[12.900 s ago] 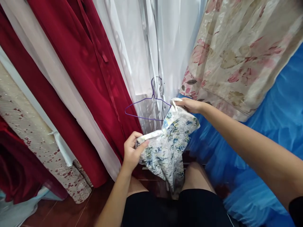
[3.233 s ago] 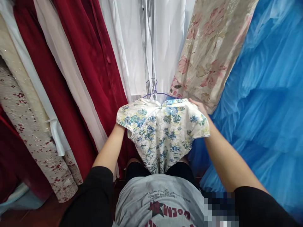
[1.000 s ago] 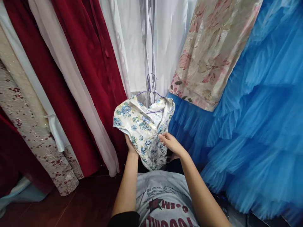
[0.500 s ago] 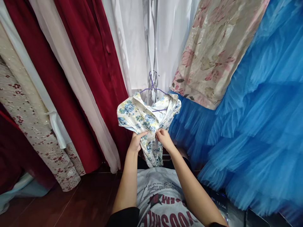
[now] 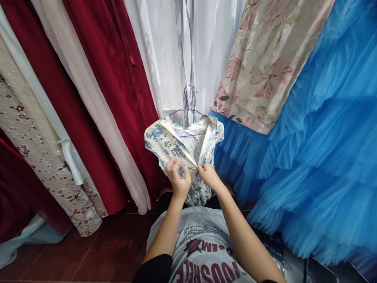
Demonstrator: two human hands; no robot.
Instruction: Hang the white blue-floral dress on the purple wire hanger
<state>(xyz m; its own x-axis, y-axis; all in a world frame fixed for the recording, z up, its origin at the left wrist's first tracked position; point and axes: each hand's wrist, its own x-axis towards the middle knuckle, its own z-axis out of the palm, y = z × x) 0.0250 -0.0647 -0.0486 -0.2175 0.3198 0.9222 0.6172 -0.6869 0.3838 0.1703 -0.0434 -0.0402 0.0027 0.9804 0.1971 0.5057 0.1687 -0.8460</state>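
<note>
A white dress (image 5: 173, 147) printed with blue and yellow flowers hangs in front of me on a purple wire hanger (image 5: 186, 103), its V-shaped neckline facing me. My right hand (image 5: 208, 175) pinches the fabric at the bottom of the neckline and pulls the overlapping edge taut. Over the left side of the bodice, my left hand (image 5: 179, 179) has its fingers apart, slightly blurred; whether it touches the cloth I cannot tell. Below my hands the dress gathers and falls toward my lap, partly covered by my wrists.
Dark red gowns (image 5: 118, 98) and a pale pink length of fabric (image 5: 88, 86) hang to the left. White cloth (image 5: 165, 51) hangs behind the hanger. On the right are a beige floral skirt (image 5: 259, 78) and a layered blue tulle gown (image 5: 332, 157). Dark red tiles (image 5: 108, 251) cover the floor.
My left hand has let go of the bodice and turned, its fingers now spread. My right hand keeps its pinch, and the neckline edge is pulled straighter.
</note>
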